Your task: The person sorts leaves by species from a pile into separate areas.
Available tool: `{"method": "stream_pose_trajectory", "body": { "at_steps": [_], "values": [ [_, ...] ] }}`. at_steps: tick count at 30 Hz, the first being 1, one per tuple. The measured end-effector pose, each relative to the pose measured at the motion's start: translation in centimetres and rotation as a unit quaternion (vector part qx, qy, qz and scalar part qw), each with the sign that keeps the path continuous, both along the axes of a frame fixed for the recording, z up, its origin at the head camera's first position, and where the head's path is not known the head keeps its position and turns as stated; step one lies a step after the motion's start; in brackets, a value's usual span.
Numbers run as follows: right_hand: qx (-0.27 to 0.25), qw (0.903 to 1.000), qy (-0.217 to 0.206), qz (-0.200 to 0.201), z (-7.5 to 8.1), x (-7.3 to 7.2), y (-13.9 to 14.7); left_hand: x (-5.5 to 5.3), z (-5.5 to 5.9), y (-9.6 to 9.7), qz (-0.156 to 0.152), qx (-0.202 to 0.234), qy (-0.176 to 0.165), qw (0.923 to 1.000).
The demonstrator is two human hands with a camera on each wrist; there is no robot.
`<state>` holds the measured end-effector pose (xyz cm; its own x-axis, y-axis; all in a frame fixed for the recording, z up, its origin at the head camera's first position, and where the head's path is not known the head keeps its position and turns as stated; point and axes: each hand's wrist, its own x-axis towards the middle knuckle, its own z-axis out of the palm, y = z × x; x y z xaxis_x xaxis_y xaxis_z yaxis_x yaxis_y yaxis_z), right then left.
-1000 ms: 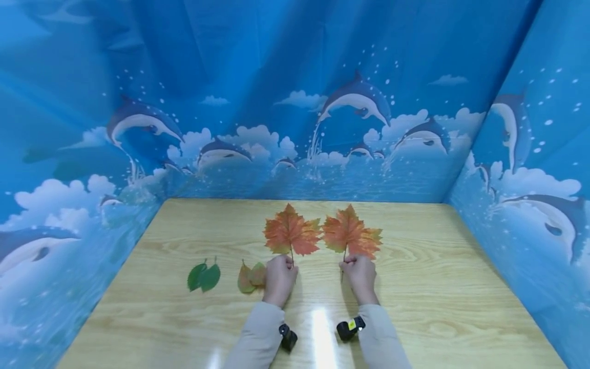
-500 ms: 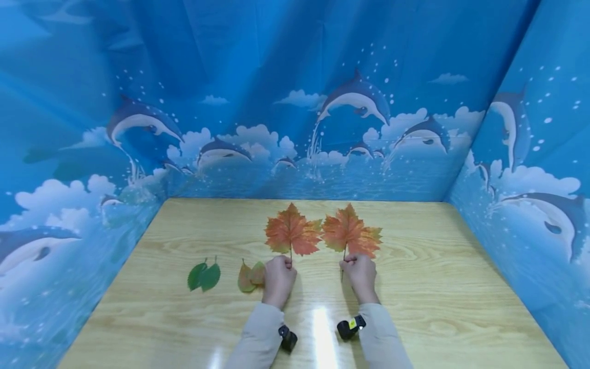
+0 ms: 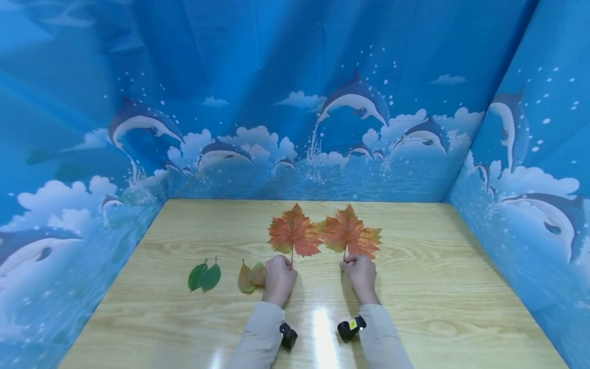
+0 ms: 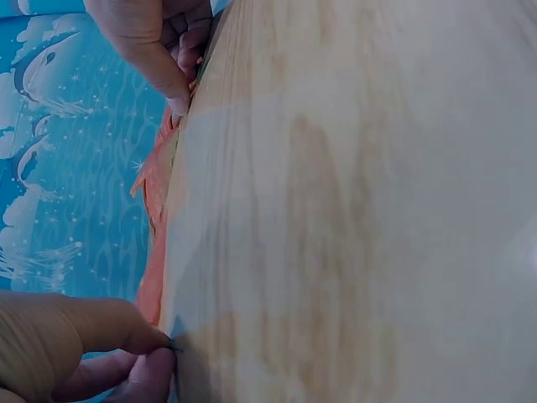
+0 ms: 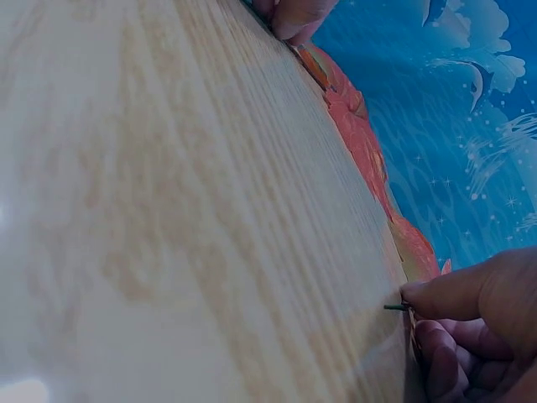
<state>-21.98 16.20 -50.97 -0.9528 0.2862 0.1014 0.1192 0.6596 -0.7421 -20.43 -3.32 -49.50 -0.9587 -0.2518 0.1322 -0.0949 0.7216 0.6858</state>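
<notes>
Two orange-red maple leaves lie side by side on the table, their inner edges meeting. My left hand pinches the stem of the left maple leaf between thumb and forefinger. The stem of the right maple leaf is pinched in the same way by my right hand. In the left wrist view the left hand is low and the right hand high. From the right wrist, the stem's green end shows at the right hand's fingertips. Left of my left hand lie two yellowish-red leaves, partly covered by it.
Two overlapping green leaves lie further left on the wood-grain table. Blue dolphin-print curtains stand along the table's back and both sides. A black camera is strapped at each wrist.
The left maple leaf has shifted slightly right, so its edge now meets the right leaf. My right hand and its leaf stay in place.
</notes>
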Motion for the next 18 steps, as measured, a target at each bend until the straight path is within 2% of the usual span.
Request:
{"method": "stream_pose_trajectory", "body": {
  "at_steps": [6,10,18],
  "values": [
    [-0.002,1.0,-0.002,0.006,0.2,0.1,-0.1,-0.1,-0.8,-0.6,0.008,0.032,0.035,0.9988],
    [-0.002,1.0,-0.002,0.002,0.1,0.1,-0.1,-0.3,-1.2,-0.8,0.014,0.047,0.038,0.9981],
    [-0.01,0.9999,-0.01,0.003,-0.1,0.0,-0.2,-0.4,-1.2,-1.0,0.017,0.061,0.036,0.9974]
  ]
}}
